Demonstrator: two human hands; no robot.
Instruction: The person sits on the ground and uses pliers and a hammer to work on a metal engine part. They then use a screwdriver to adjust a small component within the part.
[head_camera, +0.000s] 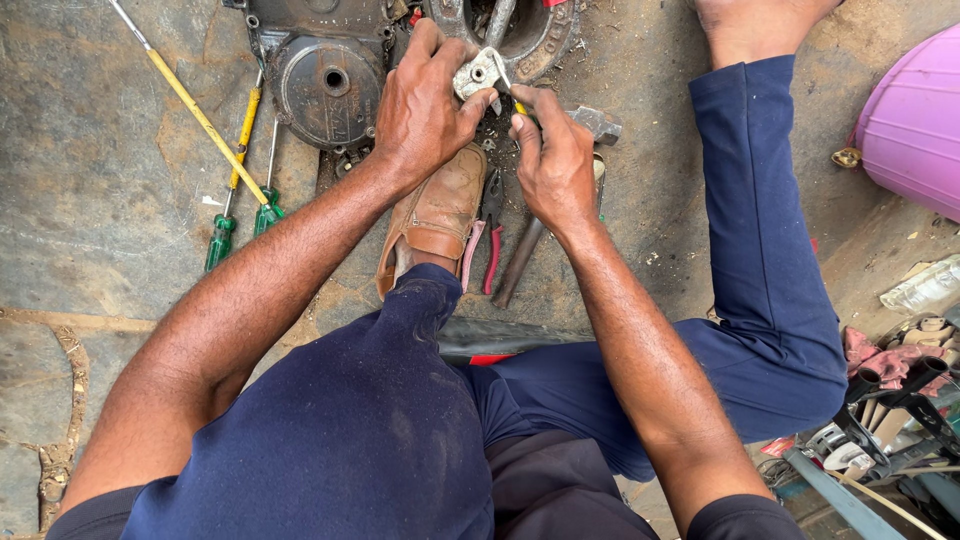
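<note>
Up high, above a brown shoe (435, 215), a small grey metal part (478, 74) is gripped by the left hand (425, 105), fingers curled tight. It looks hard, heavy and bumpy, best held by its edges. A thin yellow-handled tool (520, 105) is pinched in the right hand (555, 165).

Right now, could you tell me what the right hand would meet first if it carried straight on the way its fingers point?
The right hand points up and left, so it would most likely first meet the small grey metal part held by the left hand. Beyond lies the round metal housing; depth is unclear.
</note>
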